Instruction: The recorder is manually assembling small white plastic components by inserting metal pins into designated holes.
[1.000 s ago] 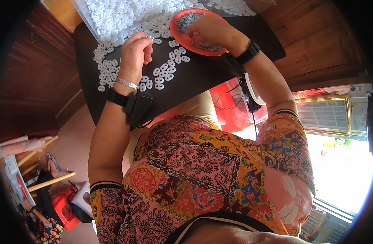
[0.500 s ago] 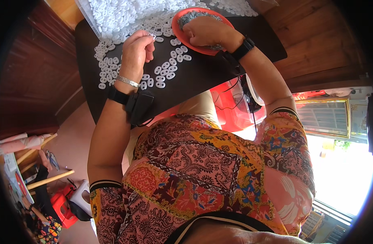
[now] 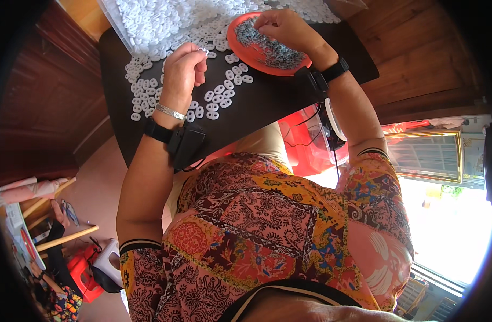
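Note:
My left hand (image 3: pixel 182 72) is closed above the dark table, its thumb and fingertips pinching a small white oval plastic piece with two holes (image 3: pixel 204 52). My right hand (image 3: pixel 290 31) hovers over the far side of an orange-red plate (image 3: pixel 247 56), thumb and fingers drawn together and pointing down. What is between those fingertips, if anything, is too small to make out. Small grey metal pieces, screw-like in shape (image 3: pixel 281 55), lie heaped across the plate. Loose white two-holed ovals (image 3: pixel 219 99) are scattered on the table around my left hand.
A clear-sided bin full of white ovals (image 3: pixel 160 24) stands at the far left of the table (image 3: pixel 256 99), with more spilling out in front. A red plastic container (image 3: pixel 305 145) is below the right edge. Far lower left, another person's arm (image 3: pixel 53 283) shows near a red stool (image 3: pixel 85 273).
My right hand has lifted from the grey pieces and moved up and right, uncovering more of the plate. My left hand keeps its pinch on the white oval, nearly in place.

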`<control>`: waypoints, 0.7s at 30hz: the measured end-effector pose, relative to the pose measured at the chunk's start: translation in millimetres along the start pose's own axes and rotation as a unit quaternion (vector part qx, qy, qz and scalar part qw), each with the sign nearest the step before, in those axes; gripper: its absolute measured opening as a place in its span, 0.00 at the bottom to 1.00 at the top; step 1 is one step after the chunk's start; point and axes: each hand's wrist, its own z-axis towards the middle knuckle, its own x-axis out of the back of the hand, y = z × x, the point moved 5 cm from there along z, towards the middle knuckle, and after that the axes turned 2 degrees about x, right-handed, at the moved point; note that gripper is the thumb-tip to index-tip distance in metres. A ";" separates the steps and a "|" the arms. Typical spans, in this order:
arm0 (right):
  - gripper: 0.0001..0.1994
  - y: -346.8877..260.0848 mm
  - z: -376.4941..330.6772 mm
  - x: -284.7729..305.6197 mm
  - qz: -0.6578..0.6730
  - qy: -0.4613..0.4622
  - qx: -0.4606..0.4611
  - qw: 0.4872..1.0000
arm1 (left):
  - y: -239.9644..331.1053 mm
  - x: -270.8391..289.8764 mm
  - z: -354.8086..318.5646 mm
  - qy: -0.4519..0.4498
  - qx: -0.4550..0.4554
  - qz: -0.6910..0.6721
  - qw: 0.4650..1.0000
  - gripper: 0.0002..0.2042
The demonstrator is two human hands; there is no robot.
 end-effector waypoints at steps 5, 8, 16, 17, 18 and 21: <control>0.09 6.1 -7.5 0.0 -0.018 0.029 -0.014 0.999 | -0.8 0.5 2.4 0.000 0.004 -0.001 1.000 0.08; 0.09 -15.8 -3.2 9.0 -0.022 0.052 -0.025 0.998 | -0.9 2.0 2.5 0.004 -0.002 0.004 1.000 0.08; 0.13 -71.3 22.8 -26.0 0.218 0.010 -0.012 0.976 | 11.2 -4.4 -6.3 0.026 -0.073 0.003 0.997 0.07; 0.13 -75.7 24.6 -31.9 0.221 0.011 -0.007 0.975 | 11.4 -4.6 -6.8 0.029 -0.077 0.002 0.997 0.07; 0.13 -78.1 25.8 -39.1 0.232 0.005 -0.013 0.973 | 11.1 -3.7 -7.0 0.033 -0.079 0.004 0.996 0.06; 0.13 -78.2 28.6 -50.3 0.235 -0.018 -0.012 0.972 | 11.6 -0.8 -5.7 0.039 -0.087 0.001 0.995 0.07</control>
